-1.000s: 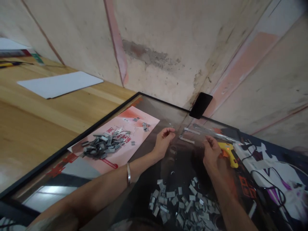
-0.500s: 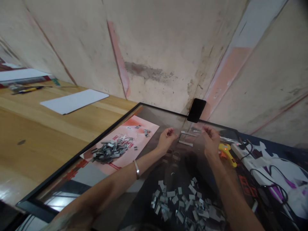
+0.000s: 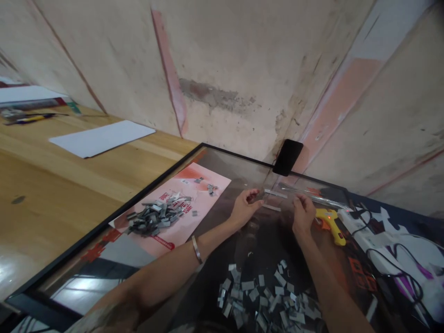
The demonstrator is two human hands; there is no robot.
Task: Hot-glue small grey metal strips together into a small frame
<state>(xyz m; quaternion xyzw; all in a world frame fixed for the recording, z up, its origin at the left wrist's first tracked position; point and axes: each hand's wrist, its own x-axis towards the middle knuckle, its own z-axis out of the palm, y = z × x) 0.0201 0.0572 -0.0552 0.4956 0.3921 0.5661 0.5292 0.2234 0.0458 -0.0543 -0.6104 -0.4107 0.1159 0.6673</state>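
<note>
Over the dark glassy panel, my left hand (image 3: pixel 244 206) has its fingers bent at the left ends of two thin pale strips; whether it grips anything is too small to tell. The upper strip (image 3: pixel 276 194) and the lower strip (image 3: pixel 271 208) lie roughly parallel between my hands. My right hand (image 3: pixel 304 210) is at their right, thumb and fingers pinched together, with any held item too small to make out. Many small grey metal pieces (image 3: pixel 263 296) are scattered nearer to me. Another heap of such pieces (image 3: pixel 156 215) rests on a pink printed sheet (image 3: pixel 204 208).
A yellow glue gun (image 3: pixel 333 225) lies right of my right hand, beside a white power strip (image 3: pixel 359 233) with black cables. A black phone (image 3: pixel 287 157) leans at the panel's back edge. White paper (image 3: pixel 104 138) lies on the wooden table (image 3: pixel 62 185) at left.
My left hand has its thumb extended further toward the strips. My right hand has dropped slightly, closer to the glass. The view has shifted a little.
</note>
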